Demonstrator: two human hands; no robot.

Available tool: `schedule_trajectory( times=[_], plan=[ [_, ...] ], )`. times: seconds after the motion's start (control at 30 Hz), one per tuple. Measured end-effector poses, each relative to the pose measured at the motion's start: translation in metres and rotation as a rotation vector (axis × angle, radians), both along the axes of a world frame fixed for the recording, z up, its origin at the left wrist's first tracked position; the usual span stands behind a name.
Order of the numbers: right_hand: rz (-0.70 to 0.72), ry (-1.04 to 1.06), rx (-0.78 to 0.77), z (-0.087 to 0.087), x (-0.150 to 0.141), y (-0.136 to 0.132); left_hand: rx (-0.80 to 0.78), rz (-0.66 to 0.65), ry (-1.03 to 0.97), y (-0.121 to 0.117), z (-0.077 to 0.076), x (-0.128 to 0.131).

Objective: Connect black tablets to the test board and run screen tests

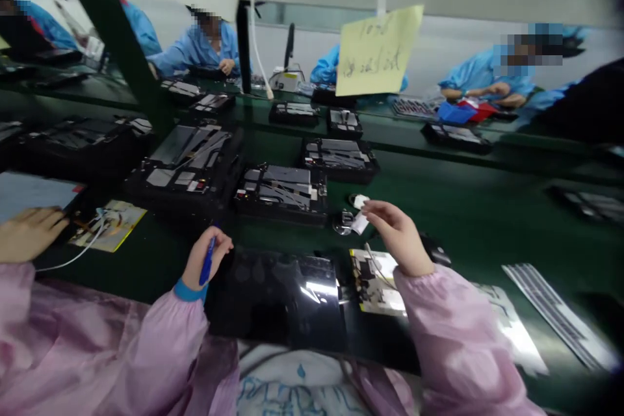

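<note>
My left hand (203, 259), with a blue band at its wrist, curls around a slim blue pen-like tool (207, 261). Just right of it, a glossy black panel (277, 296) lies flat on the bench in front of me. My right hand (397, 234) reaches over the bench, fingertips pinched at a small white piece (359, 223); the exact grip is hard to see. Beside that piece sits a small shiny metal object (343, 223). Under my right wrist lies an opened flat device (373, 286) with a cable and bright metal parts.
Several black trays of flat parts stand ahead, including one tray (280, 192) close by. At left, a co-worker's hand (32, 231) rests by another opened device (114, 224). Long strips (556, 312) lie at right. A yellow note (377, 52) hangs from the shelf; co-workers sit opposite.
</note>
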State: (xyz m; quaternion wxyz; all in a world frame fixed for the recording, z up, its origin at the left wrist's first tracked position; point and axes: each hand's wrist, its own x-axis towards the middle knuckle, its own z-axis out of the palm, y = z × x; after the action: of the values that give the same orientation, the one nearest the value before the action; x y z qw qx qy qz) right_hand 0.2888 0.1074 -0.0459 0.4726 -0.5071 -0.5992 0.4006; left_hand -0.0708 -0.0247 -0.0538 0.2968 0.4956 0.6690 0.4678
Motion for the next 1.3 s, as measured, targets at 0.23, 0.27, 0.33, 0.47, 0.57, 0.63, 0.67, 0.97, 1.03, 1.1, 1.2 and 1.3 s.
schedule_trajectory(
  times=[0.23, 0.27, 0.33, 0.47, 0.57, 0.63, 0.67, 0.97, 1.03, 1.1, 1.2, 1.3],
  plan=[
    [-0.139, -0.523, 0.102, -0.059, 0.06, -0.068, -0.139, -0.029, 0.219, -0.018, 0.003, 0.006],
    [-0.115, -0.561, 0.112, -0.065, 0.059, -0.072, -0.148, -0.026, 0.213, -0.015, 0.004, 0.008],
    [-0.08, -0.697, 0.148, -0.073, 0.055, -0.075, -0.161, -0.004, 0.179, -0.01, 0.006, 0.011],
    [-0.091, -0.951, 0.221, -0.078, 0.049, -0.076, -0.168, 0.04, 0.114, -0.004, 0.009, 0.015],
    [-0.092, -1.017, 0.242, -0.078, 0.049, -0.079, -0.144, 0.063, 0.084, -0.007, 0.013, 0.018],
    [-0.081, -1.053, 0.248, -0.079, 0.05, -0.082, -0.108, 0.068, 0.054, -0.008, 0.017, 0.02],
    [-0.073, -1.063, 0.248, -0.079, 0.05, -0.084, -0.092, 0.067, 0.035, -0.008, 0.018, 0.021],
    [-0.12, -0.825, 0.315, -0.062, 0.031, -0.104, -0.149, 0.054, -0.295, 0.018, 0.001, 0.024],
    [-0.034, -0.719, 0.452, -0.044, 0.005, -0.127, -0.124, 0.017, -0.37, 0.02, -0.004, 0.025],
    [0.293, -0.72, 0.573, -0.028, -0.024, -0.153, -0.089, 0.004, -0.424, 0.019, -0.008, 0.025],
    [0.749, -0.771, 0.662, -0.015, -0.058, -0.178, -0.061, 0.005, -0.437, 0.017, -0.01, 0.026],
    [0.73, -0.853, 0.592, -0.016, -0.063, -0.174, -0.045, 0.007, -0.432, 0.016, -0.011, 0.028]
  ],
)
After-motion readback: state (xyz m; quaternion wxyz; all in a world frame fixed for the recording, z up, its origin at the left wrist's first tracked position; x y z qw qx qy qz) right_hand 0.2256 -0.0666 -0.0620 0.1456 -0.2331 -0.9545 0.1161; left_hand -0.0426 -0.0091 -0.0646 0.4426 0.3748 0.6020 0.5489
